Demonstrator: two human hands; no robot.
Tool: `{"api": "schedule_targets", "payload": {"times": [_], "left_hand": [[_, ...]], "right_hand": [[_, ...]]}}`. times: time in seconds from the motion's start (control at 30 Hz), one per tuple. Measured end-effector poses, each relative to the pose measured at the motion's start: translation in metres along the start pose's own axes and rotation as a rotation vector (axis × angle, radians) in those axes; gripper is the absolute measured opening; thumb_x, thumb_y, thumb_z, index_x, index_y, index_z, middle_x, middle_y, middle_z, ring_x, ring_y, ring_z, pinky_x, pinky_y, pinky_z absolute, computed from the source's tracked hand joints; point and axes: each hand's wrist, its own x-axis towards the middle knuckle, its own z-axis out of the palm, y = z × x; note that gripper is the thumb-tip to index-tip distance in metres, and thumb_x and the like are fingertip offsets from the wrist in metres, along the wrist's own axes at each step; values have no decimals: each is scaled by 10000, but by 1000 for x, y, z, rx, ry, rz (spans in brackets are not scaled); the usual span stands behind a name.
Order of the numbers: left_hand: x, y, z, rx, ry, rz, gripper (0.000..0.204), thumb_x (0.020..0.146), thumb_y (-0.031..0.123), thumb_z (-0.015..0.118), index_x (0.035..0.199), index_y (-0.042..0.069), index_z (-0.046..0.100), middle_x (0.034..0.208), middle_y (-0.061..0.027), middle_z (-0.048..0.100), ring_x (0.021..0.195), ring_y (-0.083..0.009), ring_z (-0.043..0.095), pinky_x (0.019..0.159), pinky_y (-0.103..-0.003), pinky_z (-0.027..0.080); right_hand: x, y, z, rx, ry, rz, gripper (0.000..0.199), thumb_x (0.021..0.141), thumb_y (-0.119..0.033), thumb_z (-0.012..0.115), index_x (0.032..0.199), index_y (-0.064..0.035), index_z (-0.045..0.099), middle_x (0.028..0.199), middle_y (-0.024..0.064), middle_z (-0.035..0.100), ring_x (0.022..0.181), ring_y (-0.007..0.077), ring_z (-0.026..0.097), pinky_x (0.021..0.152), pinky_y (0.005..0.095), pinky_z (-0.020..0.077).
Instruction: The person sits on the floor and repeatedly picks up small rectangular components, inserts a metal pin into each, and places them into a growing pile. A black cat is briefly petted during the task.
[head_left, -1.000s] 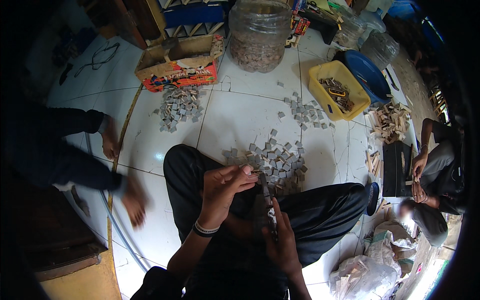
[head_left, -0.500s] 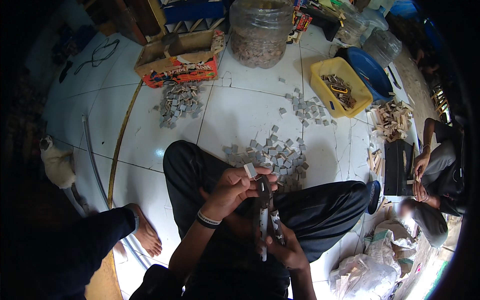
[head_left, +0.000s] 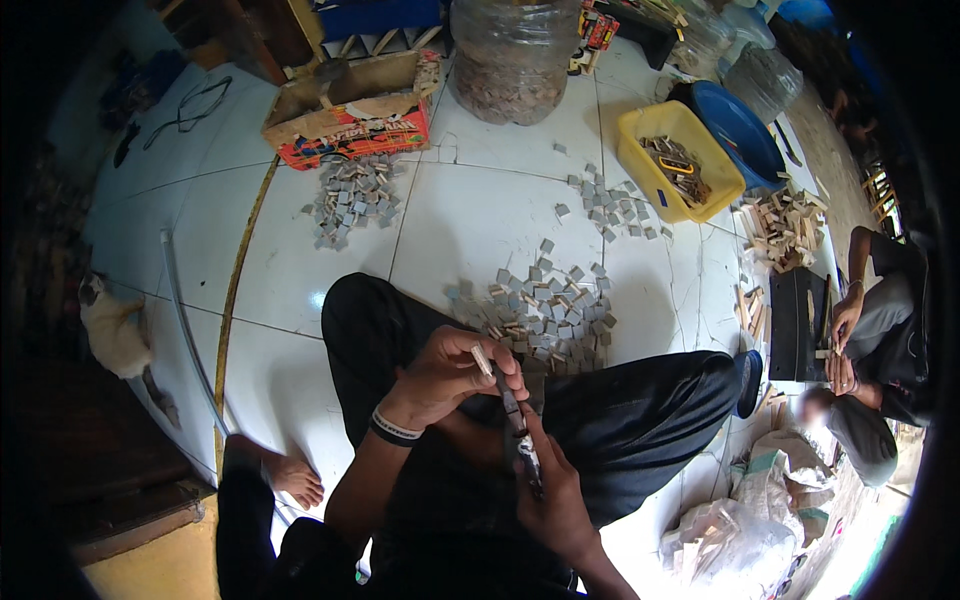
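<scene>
My left hand (head_left: 430,385), with a bracelet at the wrist, is closed in a pinch on a small wooden block (head_left: 481,358). The block stands edge-on between its fingertips, beside the jaws of a pair of pliers (head_left: 518,430). My right hand (head_left: 560,505) wraps round the pliers' worn, white-flecked handles below. The tool is seen edge-on, so whether its jaws touch the block I cannot tell. Both hands are held above my lap. Just beyond them, a pile of small grey-faced wooden blocks (head_left: 550,310) lies on the tiles.
More block piles (head_left: 355,203) lie by a cardboard box (head_left: 350,135). A yellow basin (head_left: 655,170) and blue tub (head_left: 735,130) stand far right, near wood offcuts (head_left: 785,235). A co-worker's hands (head_left: 845,345) are at right. Another person's foot (head_left: 295,480) and a cat (head_left: 112,325) are left.
The pliers have turned from face-on to edge-on in my right hand. My left hand has tilted the block, which now shows its narrow side. The other person's leg at left has shifted.
</scene>
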Motion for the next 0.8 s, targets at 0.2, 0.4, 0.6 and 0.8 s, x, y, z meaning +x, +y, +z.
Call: {"api": "schedule_targets", "payload": {"times": [0.2,0.4,0.6,0.8], "left_hand": [[-11,7,-1,54,-7,54,255,939,135,792,1110,-43,728,1047,-177,745,1033,-330,751,971,-480,610],[-19,11,-1,114,44,148,321,1015,160,705,1266,-19,616,1249,-209,689,1130,-376,727,981,-502,614],[-12,7,3,-58,200,64,169,1053,204,652,1135,66,598,1408,-194,618,1193,-407,691,1023,-547,592],[-15,-17,24,-177,294,59,209,999,252,727,1124,108,643,1550,-178,501,1373,-355,574,1118,-453,542]], "right_hand": [[2,-15,3,-153,-31,100,706,943,102,599,1601,-26,381,1242,284,634,1082,418,698,918,429,551],[4,-6,1,26,-77,37,727,943,82,626,1614,-35,371,1210,267,645,1057,386,703,910,390,540],[3,4,3,305,-169,147,623,1022,-27,630,1594,-39,382,1269,202,642,1101,291,700,942,397,559],[6,1,1,786,-173,312,462,1074,-217,587,1409,70,450,1283,219,621,1167,287,670,954,430,604]]}}
